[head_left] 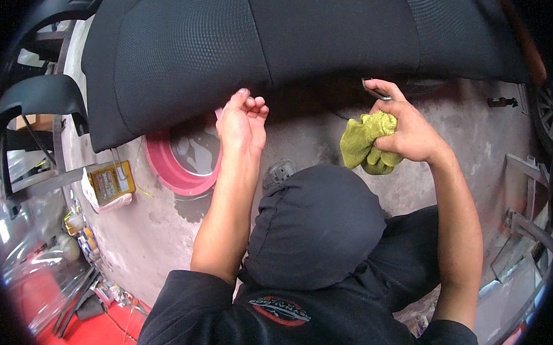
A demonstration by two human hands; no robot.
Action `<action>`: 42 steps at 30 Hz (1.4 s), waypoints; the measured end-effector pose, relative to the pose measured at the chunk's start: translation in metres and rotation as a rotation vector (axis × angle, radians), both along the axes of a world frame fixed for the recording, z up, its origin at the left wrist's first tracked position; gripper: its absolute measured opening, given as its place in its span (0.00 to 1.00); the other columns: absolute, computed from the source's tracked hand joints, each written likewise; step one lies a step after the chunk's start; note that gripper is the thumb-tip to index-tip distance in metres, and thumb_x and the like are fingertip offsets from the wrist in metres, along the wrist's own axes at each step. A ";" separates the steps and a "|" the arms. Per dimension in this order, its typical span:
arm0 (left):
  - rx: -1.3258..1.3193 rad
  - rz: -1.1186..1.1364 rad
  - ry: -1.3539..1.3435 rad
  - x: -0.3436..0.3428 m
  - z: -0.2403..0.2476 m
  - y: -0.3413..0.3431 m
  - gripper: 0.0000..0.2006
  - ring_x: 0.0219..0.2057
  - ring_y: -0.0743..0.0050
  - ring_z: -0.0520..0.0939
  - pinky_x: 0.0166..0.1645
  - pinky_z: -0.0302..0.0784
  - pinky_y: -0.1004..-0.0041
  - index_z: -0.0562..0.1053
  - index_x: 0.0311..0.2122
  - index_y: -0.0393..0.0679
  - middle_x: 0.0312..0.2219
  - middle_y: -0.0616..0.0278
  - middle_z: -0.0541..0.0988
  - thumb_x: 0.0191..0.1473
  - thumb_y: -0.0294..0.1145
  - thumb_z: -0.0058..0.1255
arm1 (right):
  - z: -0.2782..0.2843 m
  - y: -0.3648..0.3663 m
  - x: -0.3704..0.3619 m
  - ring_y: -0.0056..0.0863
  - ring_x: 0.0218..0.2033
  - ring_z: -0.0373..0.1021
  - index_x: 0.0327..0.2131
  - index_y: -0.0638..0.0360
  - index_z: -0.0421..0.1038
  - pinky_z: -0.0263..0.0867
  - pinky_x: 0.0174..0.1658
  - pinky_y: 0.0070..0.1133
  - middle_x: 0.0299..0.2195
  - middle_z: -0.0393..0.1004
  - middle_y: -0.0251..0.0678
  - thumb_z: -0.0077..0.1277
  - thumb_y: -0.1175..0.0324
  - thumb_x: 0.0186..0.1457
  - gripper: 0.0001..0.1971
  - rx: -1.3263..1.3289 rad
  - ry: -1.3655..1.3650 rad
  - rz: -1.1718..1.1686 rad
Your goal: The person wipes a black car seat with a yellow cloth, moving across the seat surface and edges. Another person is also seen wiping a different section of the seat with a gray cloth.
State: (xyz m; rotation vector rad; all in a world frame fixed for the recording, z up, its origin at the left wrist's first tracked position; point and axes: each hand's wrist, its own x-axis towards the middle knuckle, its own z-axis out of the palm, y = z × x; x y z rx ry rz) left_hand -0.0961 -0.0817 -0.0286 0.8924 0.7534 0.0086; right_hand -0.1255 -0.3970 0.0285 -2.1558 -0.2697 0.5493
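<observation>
A large black car seat piece (pixel 201 52), covered in fabric with textured and smooth panels, spans the top of the view. My left hand (pixel 241 121) is at its lower edge, palm turned up. The fingers are loosely curled and nothing shows in them; the thumb tip meets the black fabric or is very close to it. Farther right, my right hand (pixel 408 126) grips a bunched yellow-green cloth (pixel 367 139). A small curved metal piece (pixel 376 90) lies along the index finger of that hand, just below the seat edge; its kind is unclear.
Under the seat's left side, a pink basin (pixel 159 167) holds liquid. A yellow-labelled package (pixel 110 182) sits left of it. Black molded car parts (pixel 36 100) hang on a rack at the far left. Metal frames (pixel 523 177) and a car wheel (pixel 548 107) stand at the right.
</observation>
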 end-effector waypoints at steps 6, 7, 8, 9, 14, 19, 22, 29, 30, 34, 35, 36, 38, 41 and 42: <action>0.254 -0.266 0.050 -0.051 -0.026 -0.014 0.06 0.25 0.68 0.76 0.35 0.72 0.70 0.71 0.25 0.39 0.22 0.60 0.72 0.54 0.24 0.48 | -0.002 -0.002 0.000 0.41 0.65 0.63 0.37 0.66 0.76 0.63 0.63 0.30 0.67 0.57 0.39 0.60 0.73 0.37 0.18 0.011 0.025 -0.006; 0.421 -0.395 0.120 -0.065 -0.034 -0.008 0.03 0.30 0.68 0.79 0.37 0.74 0.70 0.73 0.31 0.38 0.27 0.59 0.76 0.55 0.24 0.49 | 0.000 0.001 0.000 0.41 0.65 0.63 0.37 0.66 0.76 0.63 0.63 0.30 0.67 0.57 0.39 0.60 0.73 0.37 0.18 0.034 0.071 -0.016; 0.574 -0.532 0.184 -0.077 -0.049 -0.005 0.06 0.35 0.69 0.81 0.39 0.76 0.70 0.75 0.38 0.36 0.32 0.57 0.80 0.55 0.24 0.50 | 0.003 0.001 0.001 0.41 0.65 0.63 0.37 0.66 0.76 0.63 0.63 0.30 0.67 0.57 0.39 0.60 0.73 0.37 0.18 0.023 0.054 -0.015; 0.630 -0.561 0.134 -0.087 -0.061 0.000 0.10 0.38 0.69 0.81 0.41 0.77 0.70 0.74 0.43 0.36 0.35 0.56 0.81 0.56 0.24 0.50 | 0.003 0.002 0.001 0.41 0.65 0.63 0.37 0.66 0.76 0.63 0.63 0.30 0.67 0.57 0.39 0.60 0.73 0.37 0.18 0.017 0.040 -0.010; 0.456 -0.590 0.199 -0.076 -0.043 -0.001 0.29 0.52 0.65 0.79 0.50 0.79 0.65 0.63 0.65 0.39 0.53 0.53 0.79 0.60 0.28 0.55 | -0.008 -0.005 -0.001 0.41 0.64 0.64 0.39 0.67 0.76 0.64 0.62 0.30 0.67 0.57 0.40 0.61 0.73 0.37 0.20 0.030 -0.026 0.015; -0.025 -0.514 -0.006 -0.023 -0.012 -0.005 0.37 0.63 0.44 0.70 0.61 0.72 0.48 0.58 0.64 0.30 0.63 0.36 0.66 0.67 0.56 0.46 | -0.001 -0.004 0.000 0.41 0.64 0.64 0.40 0.68 0.77 0.63 0.63 0.30 0.67 0.57 0.40 0.61 0.73 0.37 0.21 0.055 0.028 -0.004; -0.226 -0.417 -0.194 0.001 -0.013 -0.004 0.31 0.60 0.45 0.73 0.60 0.74 0.49 0.62 0.62 0.34 0.64 0.39 0.65 0.65 0.48 0.53 | 0.006 0.002 0.002 0.41 0.64 0.64 0.40 0.68 0.77 0.64 0.63 0.30 0.67 0.56 0.39 0.61 0.73 0.37 0.21 0.000 0.059 0.001; 0.219 -1.352 -0.083 -0.049 -0.017 -0.018 0.29 0.49 0.61 0.83 0.51 0.80 0.65 0.63 0.64 0.33 0.50 0.47 0.80 0.60 0.29 0.56 | -0.002 -0.005 0.000 0.40 0.62 0.66 0.40 0.68 0.77 0.65 0.62 0.30 0.67 0.57 0.39 0.62 0.71 0.36 0.22 -0.004 0.010 0.011; 0.165 -1.101 -0.087 -0.048 -0.015 -0.022 0.25 0.51 0.59 0.82 0.52 0.80 0.64 0.66 0.60 0.32 0.50 0.47 0.80 0.60 0.28 0.56 | -0.007 -0.008 -0.001 0.40 0.62 0.67 0.41 0.68 0.77 0.65 0.62 0.30 0.67 0.57 0.39 0.62 0.71 0.36 0.22 0.015 -0.004 0.008; -0.104 -0.402 -0.343 -0.018 -0.027 -0.010 0.08 0.58 0.48 0.76 0.57 0.77 0.51 0.72 0.40 0.37 0.49 0.50 0.79 0.55 0.25 0.55 | 0.003 0.002 0.002 0.41 0.62 0.67 0.41 0.69 0.77 0.66 0.61 0.31 0.67 0.57 0.39 0.62 0.71 0.36 0.23 0.028 0.042 0.002; -0.147 -0.502 -0.326 -0.017 -0.024 -0.018 0.10 0.57 0.51 0.77 0.57 0.77 0.53 0.73 0.42 0.37 0.48 0.51 0.79 0.55 0.25 0.56 | 0.000 0.000 0.000 0.42 0.61 0.67 0.41 0.69 0.77 0.66 0.61 0.31 0.67 0.57 0.39 0.63 0.71 0.36 0.23 0.032 0.021 0.005; -0.188 -0.602 -0.311 -0.017 -0.015 -0.033 0.11 0.56 0.53 0.78 0.57 0.77 0.54 0.74 0.44 0.37 0.48 0.51 0.80 0.55 0.25 0.56 | -0.005 -0.005 0.000 0.42 0.61 0.68 0.41 0.69 0.77 0.66 0.61 0.31 0.67 0.57 0.39 0.63 0.70 0.36 0.23 0.038 -0.003 0.009; -0.019 -1.323 -0.180 -0.028 -0.001 -0.051 0.27 0.56 0.69 0.79 0.60 0.74 0.65 0.70 0.60 0.36 0.54 0.51 0.79 0.54 0.25 0.59 | -0.009 -0.010 -0.001 0.43 0.60 0.68 0.41 0.69 0.77 0.66 0.61 0.31 0.67 0.57 0.39 0.63 0.70 0.36 0.24 0.024 -0.028 0.020; 0.393 -1.306 -0.221 -0.032 0.010 -0.063 0.26 0.56 0.66 0.79 0.60 0.74 0.67 0.70 0.60 0.33 0.50 0.53 0.82 0.55 0.24 0.58 | -0.007 -0.010 -0.002 0.44 0.59 0.69 0.43 0.70 0.77 0.67 0.60 0.31 0.67 0.57 0.39 0.63 0.69 0.36 0.25 -0.016 -0.021 0.020; 0.523 -1.087 -0.272 -0.024 -0.007 -0.056 0.26 0.55 0.63 0.79 0.61 0.73 0.67 0.70 0.59 0.31 0.51 0.52 0.81 0.54 0.23 0.58 | -0.006 -0.008 -0.001 0.44 0.59 0.70 0.43 0.69 0.77 0.67 0.60 0.32 0.67 0.57 0.39 0.63 0.69 0.36 0.26 -0.007 -0.018 0.017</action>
